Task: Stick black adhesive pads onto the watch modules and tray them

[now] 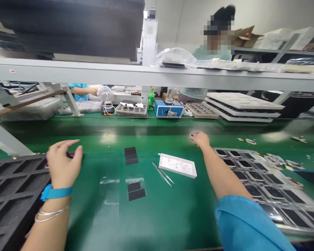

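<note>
My left hand point(64, 162) is above the right edge of a black compartment tray point(13, 195), thumb and fingers apart in a curve. A dark patch shows between them; I cannot tell whether it is the tray or a small part. Stretched forward over the green mat point(172, 216), my right hand point(201, 139) pinches a small white and yellow part point(193, 135), mostly hidden by the fingers. Between the hands lie metal tweezers point(163, 174), a shallow white box point(178, 165) with tiny dark pieces, and black rectangular sheets point(131, 156), with more black sheets point(136, 191) on clear film.
At right, a clear tray point(267, 181) holds dark-faced devices, with small white and yellow parts point(282, 162) beyond it. A grey shelf beam point(157, 76) crosses overhead. Behind stand a blue box point(169, 109), a green bottle point(151, 99), a white fan point(105, 94) and two people.
</note>
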`<action>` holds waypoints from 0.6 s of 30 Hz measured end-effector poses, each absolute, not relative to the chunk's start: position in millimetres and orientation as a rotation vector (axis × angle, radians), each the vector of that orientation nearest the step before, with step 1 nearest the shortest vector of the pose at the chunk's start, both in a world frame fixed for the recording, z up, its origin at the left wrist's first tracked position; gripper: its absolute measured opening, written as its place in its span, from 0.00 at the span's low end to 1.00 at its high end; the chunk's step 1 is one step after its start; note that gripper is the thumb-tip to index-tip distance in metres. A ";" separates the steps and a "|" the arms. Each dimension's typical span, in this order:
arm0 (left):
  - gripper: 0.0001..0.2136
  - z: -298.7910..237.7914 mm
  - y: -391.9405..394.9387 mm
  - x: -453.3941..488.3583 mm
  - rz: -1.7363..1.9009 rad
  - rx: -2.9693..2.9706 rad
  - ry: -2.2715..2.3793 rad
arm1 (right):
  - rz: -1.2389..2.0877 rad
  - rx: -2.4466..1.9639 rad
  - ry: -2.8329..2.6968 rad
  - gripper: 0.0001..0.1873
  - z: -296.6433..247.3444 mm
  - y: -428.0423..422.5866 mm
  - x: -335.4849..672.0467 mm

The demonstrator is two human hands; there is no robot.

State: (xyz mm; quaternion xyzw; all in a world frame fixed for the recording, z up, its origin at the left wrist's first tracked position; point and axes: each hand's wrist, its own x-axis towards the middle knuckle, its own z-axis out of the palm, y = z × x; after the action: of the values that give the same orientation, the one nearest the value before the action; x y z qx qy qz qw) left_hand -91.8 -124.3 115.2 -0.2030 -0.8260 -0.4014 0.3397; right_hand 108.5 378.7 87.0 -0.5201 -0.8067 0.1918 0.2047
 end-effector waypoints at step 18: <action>0.26 44.5 -37.7 1.1 -3.210 -1.024 -2.128 | 1.038 -0.060 -2.160 0.21 40.2 91.2 109.5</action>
State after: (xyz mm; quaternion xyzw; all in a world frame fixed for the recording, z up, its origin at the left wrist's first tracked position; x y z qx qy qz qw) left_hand 1.1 -37.7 44.5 -0.2344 -0.4872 -0.7349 -0.4094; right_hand 109.5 91.2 40.2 -0.0233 -0.8394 0.4033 0.3636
